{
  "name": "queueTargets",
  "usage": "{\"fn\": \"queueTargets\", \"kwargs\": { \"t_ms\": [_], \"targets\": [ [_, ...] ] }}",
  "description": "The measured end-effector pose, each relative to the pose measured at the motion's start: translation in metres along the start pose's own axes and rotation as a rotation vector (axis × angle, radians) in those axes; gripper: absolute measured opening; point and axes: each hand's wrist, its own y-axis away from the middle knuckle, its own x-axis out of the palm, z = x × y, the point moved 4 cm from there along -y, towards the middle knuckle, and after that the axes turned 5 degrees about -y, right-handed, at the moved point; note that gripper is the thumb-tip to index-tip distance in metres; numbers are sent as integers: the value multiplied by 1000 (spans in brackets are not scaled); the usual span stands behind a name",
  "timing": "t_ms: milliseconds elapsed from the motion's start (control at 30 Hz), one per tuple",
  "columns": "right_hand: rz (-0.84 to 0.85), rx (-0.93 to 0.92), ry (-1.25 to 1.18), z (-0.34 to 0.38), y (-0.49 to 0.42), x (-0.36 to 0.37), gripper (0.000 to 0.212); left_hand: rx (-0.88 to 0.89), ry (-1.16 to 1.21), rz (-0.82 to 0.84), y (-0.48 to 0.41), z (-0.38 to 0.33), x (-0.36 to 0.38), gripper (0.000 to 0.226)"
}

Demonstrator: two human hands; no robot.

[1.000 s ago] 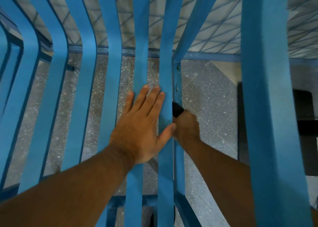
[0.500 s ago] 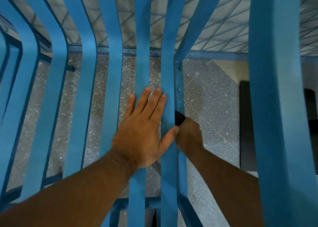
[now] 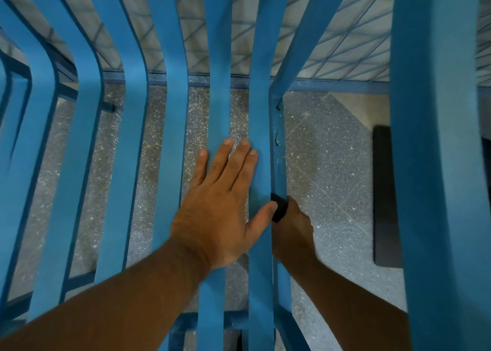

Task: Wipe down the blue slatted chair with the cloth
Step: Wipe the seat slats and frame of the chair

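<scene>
Presses left fingers (image 3: 225, 162) straight and flat across two slats, holding nothing, left hand (image 3: 218, 212) bracing the chair (image 3: 170, 138). Grips the dark cloth (image 3: 279, 209) in the right hand (image 3: 292, 228), curled round it below the seat against a frame bar (image 3: 277, 151), just beside the left thumb. Risks, on this showing, snagging the cloth on the bar's small dark nicks (chips or hooks, unclear), or scraping knuckles in the narrow gap. Shows the chair under both arms, long slats running away from the camera, then curving up into the backrest, over speckled floor (image 3: 318, 164).
</scene>
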Motion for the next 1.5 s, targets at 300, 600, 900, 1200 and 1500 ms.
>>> {"fn": "queueTargets", "kwargs": {
  "t_ms": [300, 600, 900, 1200, 1500],
  "targets": [
    [-91, 23, -3, 54, -94, -5, 50, 5, 21, -27, 1, 1, 2, 78],
    [-126, -58, 222, 26, -39, -14, 66, 4, 17, -9, 1, 1, 1, 79],
    [-52, 41, -26, 18, -15, -1, 71, 2, 28, -9, 0, 1, 2, 79],
    [-46, -14, 54, 50, -96, -14, 73, 1, 36, -23, 1, 1, 3, 79],
    [47, -198, -121, 9, -54, 9, 40, -1, 23, -3, 1, 1, 3, 79]
  ]
}}
